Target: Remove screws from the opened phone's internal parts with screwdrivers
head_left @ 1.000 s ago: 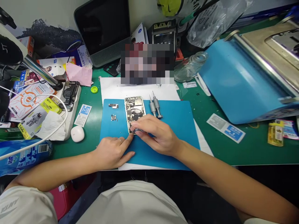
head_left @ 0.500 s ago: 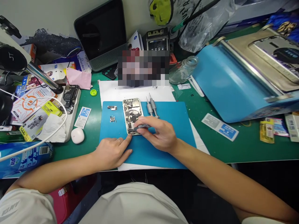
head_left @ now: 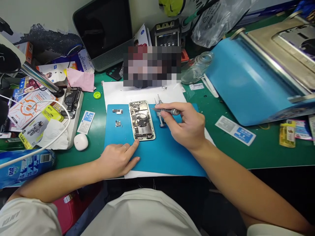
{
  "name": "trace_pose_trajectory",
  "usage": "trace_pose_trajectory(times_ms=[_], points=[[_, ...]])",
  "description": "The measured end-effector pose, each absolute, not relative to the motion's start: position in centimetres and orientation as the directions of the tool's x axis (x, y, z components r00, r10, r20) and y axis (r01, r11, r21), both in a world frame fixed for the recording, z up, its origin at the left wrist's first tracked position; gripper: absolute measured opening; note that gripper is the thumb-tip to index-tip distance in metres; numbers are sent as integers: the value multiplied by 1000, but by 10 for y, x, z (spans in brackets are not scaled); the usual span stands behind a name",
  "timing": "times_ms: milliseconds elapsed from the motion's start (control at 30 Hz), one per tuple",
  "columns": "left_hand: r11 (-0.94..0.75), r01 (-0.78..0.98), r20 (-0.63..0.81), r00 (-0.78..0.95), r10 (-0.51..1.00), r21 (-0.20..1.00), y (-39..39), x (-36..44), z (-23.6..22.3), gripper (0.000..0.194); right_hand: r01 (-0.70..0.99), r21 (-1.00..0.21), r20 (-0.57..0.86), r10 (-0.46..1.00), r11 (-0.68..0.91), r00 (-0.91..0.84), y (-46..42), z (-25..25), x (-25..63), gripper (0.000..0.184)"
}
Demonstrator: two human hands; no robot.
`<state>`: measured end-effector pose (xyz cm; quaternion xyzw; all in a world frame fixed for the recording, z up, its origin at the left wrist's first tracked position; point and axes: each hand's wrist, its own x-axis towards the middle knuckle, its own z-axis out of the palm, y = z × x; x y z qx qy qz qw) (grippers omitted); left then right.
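An opened phone [head_left: 142, 120] with its insides showing lies on a blue work mat [head_left: 169, 157]. My left hand [head_left: 118, 159] rests flat on the mat, its index fingertip touching the phone's lower left corner. My right hand [head_left: 187, 126] is raised to the right of the phone and pinches a grey screwdriver [head_left: 167, 111], tip pointing left. Another screwdriver [head_left: 161, 120] lies on the mat below it. Two small metal parts [head_left: 117, 117] sit on the mat left of the phone.
A second opened phone [head_left: 71, 101] lies on a white pad at the left, beside a white earbud case [head_left: 81, 142] and a white cable. A dark tablet [head_left: 103, 31] leans at the back. A glass jar [head_left: 195, 69] and a big blue-covered machine [head_left: 248, 78] stand at right.
My right hand lifted the screwdriver off the phone's lower end and moved up and right, clear of the phone. My left hand stayed at the phone's corner.
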<state>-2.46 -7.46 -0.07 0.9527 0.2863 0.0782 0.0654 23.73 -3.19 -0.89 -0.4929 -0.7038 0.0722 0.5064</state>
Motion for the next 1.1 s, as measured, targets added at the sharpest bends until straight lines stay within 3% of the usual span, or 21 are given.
trace_pose_trajectory(times_ms=[433, 767, 1100], points=[[-797, 585, -6, 807, 591, 153, -74, -20, 2, 60, 684, -272, 546, 694, 677, -470, -29, -12, 253, 23], [-798, 577, 41, 805, 591, 175, -73, -22, 2, 59, 698, -249, 426, 723, 672, -544, -29, -16, 253, 29], [-797, 582, 30, 804, 594, 161, -73, -21, 2, 59, 687, -368, 397, 774, 626, -493, -24, -22, 256, 30]])
